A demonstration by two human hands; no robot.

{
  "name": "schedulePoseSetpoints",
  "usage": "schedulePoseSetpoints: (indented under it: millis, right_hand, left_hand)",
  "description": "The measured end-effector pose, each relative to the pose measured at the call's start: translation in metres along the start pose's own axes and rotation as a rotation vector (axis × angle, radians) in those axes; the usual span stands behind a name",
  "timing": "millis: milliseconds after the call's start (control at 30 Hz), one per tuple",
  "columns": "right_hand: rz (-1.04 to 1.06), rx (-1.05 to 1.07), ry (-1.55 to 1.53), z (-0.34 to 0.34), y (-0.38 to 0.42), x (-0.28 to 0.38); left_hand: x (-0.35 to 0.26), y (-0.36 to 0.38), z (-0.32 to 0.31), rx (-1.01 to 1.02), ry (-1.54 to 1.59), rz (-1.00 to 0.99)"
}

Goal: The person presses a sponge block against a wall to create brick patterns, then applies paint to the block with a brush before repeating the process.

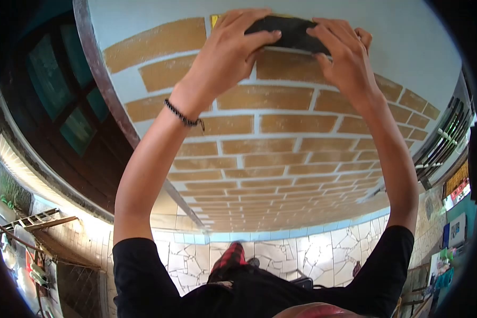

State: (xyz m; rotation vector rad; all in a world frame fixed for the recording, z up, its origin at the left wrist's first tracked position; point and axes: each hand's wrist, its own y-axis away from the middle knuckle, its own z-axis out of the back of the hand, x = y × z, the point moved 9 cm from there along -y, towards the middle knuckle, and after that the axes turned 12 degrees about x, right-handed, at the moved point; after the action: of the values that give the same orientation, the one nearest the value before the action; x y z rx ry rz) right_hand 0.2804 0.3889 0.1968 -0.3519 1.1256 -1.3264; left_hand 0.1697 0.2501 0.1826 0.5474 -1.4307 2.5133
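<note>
Both arms are raised to the upper part of a white wall with a painted tan brick pattern (286, 124). A dark rectangular pad (291, 34) is held flat along the top row of bricks; its exact kind cannot be made out. My left hand (230, 45) is closed on the pad's left end, thumb across its front. At the right end, my right hand (347, 50) grips it with fingers over the face and thumb at the lower edge. A bit of yellow (214, 20) shows behind the pad's upper left edge. A dark beaded bracelet (181, 113) circles my left wrist.
A dark framed door with glass panes (69, 90) stands to the left of the wall. Below lies a floor of broken-tile pattern (281, 259). Window bars (445, 132) are at the right. A wooden ladder (37, 218) and a cluttered shelf (440, 270) stand farther off.
</note>
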Motion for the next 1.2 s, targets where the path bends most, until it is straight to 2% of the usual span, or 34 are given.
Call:
schedulePoseSetpoints:
  millis: [100, 167, 300, 467, 567, 667, 733, 800, 833, 900, 1000, 1100, 1200]
  right_hand:
    - [-0.005, -0.012, 0.005, 0.010, 0.004, 0.002]
    - [-0.031, -0.021, 0.019, 0.020, 0.006, 0.008]
    - [-0.087, -0.069, 0.029, 0.048, 0.021, 0.025]
    - [-0.221, -0.225, 0.100, 0.098, 0.085, 0.098]
    - [-0.425, -0.261, -0.030, 0.110, 0.157, 0.166]
    - [-0.671, -0.408, -0.409, 0.086, 0.249, 0.235]
    - [-0.954, -0.433, -0.586, 0.053, 0.312, 0.292]
    - [-1.093, -0.340, -0.701, 0.038, 0.338, 0.351]
    - [-1.037, -0.302, -0.724, 0.046, 0.330, 0.375]
    - [-0.921, -0.207, -0.718, 0.069, 0.322, 0.410]
    - [-0.892, -0.108, -0.744, 0.088, 0.331, 0.440]
    - [-0.859, 0.014, -0.657, 0.101, 0.325, 0.453]
    - [-0.835, -0.033, -0.646, 0.099, 0.307, 0.452]
  left_hand:
    - [-0.019, -0.003, 0.008, 0.106, -0.038, 0.062]
    - [-0.027, -0.006, 0.018, 0.092, -0.029, 0.085]
    - [-0.040, 0.012, 0.025, -0.022, -0.031, 0.001]
    - [-0.099, 0.054, 0.059, -0.061, 0.040, 0.022]
    - [-0.142, 0.115, 0.069, -0.089, 0.211, 0.130]
    - [-0.181, 0.191, 0.066, -0.097, 0.391, 0.336]
    - [-0.205, 0.249, 0.056, -0.187, 0.502, 0.538]
    - [-0.231, 0.304, 0.048, -0.324, 0.615, 0.761]
    - [-0.245, 0.333, 0.038, -0.288, 0.711, 0.920]
    - [-0.267, 0.373, 0.024, -0.479, 1.170, 1.244]
    - [-0.290, 0.420, -0.002, -0.617, 1.607, 1.538]
    - [-0.306, 0.435, -0.010, -0.677, 2.027, 1.796]
    - [-0.319, 0.448, -0.014, -0.580, 2.188, 1.750]
